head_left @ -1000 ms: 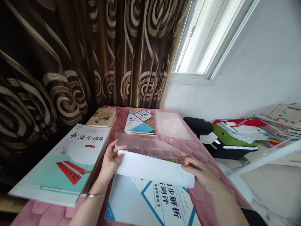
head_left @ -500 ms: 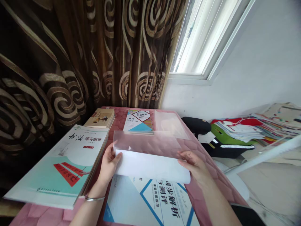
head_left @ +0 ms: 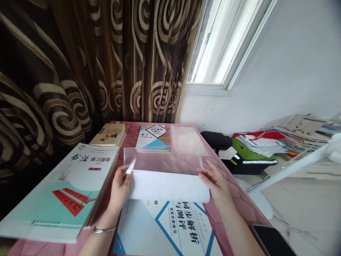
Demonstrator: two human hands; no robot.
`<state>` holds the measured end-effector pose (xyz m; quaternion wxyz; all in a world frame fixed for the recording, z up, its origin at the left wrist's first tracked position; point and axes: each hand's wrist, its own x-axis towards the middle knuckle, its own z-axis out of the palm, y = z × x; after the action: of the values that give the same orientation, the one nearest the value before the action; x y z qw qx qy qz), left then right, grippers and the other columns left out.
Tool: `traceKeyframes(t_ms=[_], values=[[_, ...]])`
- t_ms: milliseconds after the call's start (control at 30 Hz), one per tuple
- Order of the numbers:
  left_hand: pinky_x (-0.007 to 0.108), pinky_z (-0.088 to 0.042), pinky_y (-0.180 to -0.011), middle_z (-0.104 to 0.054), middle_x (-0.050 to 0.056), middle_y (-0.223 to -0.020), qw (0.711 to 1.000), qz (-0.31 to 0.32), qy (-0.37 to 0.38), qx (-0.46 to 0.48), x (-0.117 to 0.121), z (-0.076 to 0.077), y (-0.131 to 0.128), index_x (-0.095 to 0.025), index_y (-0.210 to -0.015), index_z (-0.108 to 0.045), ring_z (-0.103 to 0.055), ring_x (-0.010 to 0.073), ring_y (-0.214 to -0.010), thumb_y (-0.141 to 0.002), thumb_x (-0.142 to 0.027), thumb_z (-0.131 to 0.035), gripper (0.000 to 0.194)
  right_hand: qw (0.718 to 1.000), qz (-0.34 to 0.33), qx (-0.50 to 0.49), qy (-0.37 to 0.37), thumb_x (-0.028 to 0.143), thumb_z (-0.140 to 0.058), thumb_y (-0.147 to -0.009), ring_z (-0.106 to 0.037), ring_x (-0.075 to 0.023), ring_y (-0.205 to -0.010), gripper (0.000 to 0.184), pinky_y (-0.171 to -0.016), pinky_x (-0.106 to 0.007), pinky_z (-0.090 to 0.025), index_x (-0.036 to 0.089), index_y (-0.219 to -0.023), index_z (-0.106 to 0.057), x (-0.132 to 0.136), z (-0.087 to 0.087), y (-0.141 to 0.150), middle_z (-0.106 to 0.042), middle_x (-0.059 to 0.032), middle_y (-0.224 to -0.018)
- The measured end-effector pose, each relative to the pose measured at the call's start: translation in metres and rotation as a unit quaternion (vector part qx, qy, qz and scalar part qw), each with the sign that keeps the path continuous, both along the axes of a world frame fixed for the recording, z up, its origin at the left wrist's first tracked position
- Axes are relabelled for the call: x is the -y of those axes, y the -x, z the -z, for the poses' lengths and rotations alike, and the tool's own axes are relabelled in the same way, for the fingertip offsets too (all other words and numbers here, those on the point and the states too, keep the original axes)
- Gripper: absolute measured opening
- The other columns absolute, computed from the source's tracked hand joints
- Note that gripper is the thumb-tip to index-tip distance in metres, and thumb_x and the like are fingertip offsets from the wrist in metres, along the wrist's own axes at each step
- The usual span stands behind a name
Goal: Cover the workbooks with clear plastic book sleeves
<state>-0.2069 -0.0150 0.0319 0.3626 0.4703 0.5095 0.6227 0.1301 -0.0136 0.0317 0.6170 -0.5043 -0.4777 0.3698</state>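
Note:
A clear plastic film (head_left: 162, 160) spans the space between my hands, its near part covered by a white paper sheet (head_left: 167, 185) that bends down at the front. My left hand (head_left: 122, 181), with a silver bangle at the wrist, pinches the left edge where film and paper meet. On the opposite edge, my right hand (head_left: 214, 177) grips with thumb on top; its fingertips are partly hidden by film. Below the paper lies a white and blue workbook (head_left: 170, 227), its far end covered from sight. The film's side edges curl up near both hands.
At left lies a stack topped by a green and white calligraphy book (head_left: 80, 185), with smaller brown books (head_left: 110, 135) behind. A math booklet (head_left: 153, 137) and a clear sheet (head_left: 188, 140) lie at the far end. A dark phone (head_left: 273, 241) sits at lower right, near a white pole (head_left: 290, 167).
The film's left and right edges have lifted and curled beside my fingers. My hands still hold both sides. The view has turned slightly right, showing more of the phone.

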Motion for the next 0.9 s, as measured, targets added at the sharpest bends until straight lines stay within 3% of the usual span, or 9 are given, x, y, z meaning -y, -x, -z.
traceKeyframes(t_ms=[200, 333, 467, 600, 767, 900], values=[[0.028, -0.045, -0.075, -0.067, 0.004, -0.092, 1.000, -0.007, -0.016, -0.004, -0.002, 0.005, 0.001, -0.020, -0.100, -0.058, -0.062, 0.0169, -0.082, -0.076, -0.046, -0.067, 0.037, 0.999, -0.009, 0.008, 0.032, 0.051, -0.077, -0.068, -0.064, -0.0231, -0.082, 0.056, -0.066, -0.032, -0.050, 0.026, -0.116, -0.063, -0.001, 0.004, -0.006, -0.070, -0.0056, -0.093], [0.028, -0.045, -0.077, -0.068, 0.004, -0.094, 1.000, -0.006, -0.023, -0.009, -0.003, 0.008, 0.002, -0.021, -0.102, -0.057, -0.062, 0.0167, -0.085, -0.079, -0.043, -0.066, 0.033, 0.997, 0.004, 0.051, 0.063, 0.055, -0.077, -0.065, -0.063, -0.0223, -0.077, 0.040, -0.063, -0.032, -0.049, 0.024, -0.089, -0.068, 0.002, -0.003, -0.011, -0.068, -0.0037, -0.083], [0.029, -0.046, -0.079, -0.068, 0.004, -0.095, 1.000, -0.010, -0.020, -0.015, -0.003, 0.009, 0.003, -0.021, -0.101, -0.058, -0.062, 0.0175, -0.086, -0.079, -0.043, -0.066, 0.033, 0.988, -0.043, 0.118, 0.086, 0.057, -0.073, -0.068, -0.058, -0.0188, -0.068, 0.037, -0.058, -0.029, -0.045, 0.022, -0.066, -0.062, 0.006, -0.015, -0.016, -0.062, -0.0013, -0.069], [0.030, -0.046, -0.081, -0.068, 0.004, -0.096, 1.000, -0.001, -0.023, -0.002, -0.004, 0.010, 0.004, -0.021, -0.102, -0.058, -0.063, 0.0180, -0.089, -0.079, -0.043, -0.067, 0.033, 0.986, -0.061, 0.116, 0.102, 0.060, -0.071, -0.067, -0.050, -0.0151, -0.060, 0.042, -0.054, -0.027, -0.038, 0.020, -0.062, -0.057, 0.003, -0.009, -0.014, -0.055, 0.0010, -0.062], [0.030, -0.046, -0.082, -0.069, 0.004, -0.096, 1.000, 0.002, -0.022, 0.007, -0.004, 0.008, 0.004, -0.021, -0.100, -0.059, -0.063, 0.0183, -0.090, -0.076, -0.046, -0.069, 0.036, 0.991, -0.010, 0.100, 0.084, 0.062, -0.070, -0.068, -0.046, -0.0137, -0.057, 0.044, -0.052, -0.026, -0.035, 0.020, -0.063, -0.055, -0.006, 0.012, -0.008, -0.053, 0.0022, -0.060], [0.030, -0.046, -0.084, -0.069, 0.004, -0.097, 1.000, 0.002, -0.019, 0.004, -0.003, 0.004, 0.004, -0.021, -0.100, -0.059, -0.063, 0.0188, -0.091, -0.076, -0.049, -0.069, 0.038, 0.989, 0.027, 0.128, 0.064, 0.067, -0.066, -0.068, -0.047, -0.0144, -0.056, 0.047, -0.050, -0.026, -0.036, 0.021, -0.063, -0.055, -0.007, 0.017, -0.003, -0.055, 0.0014, -0.060]])
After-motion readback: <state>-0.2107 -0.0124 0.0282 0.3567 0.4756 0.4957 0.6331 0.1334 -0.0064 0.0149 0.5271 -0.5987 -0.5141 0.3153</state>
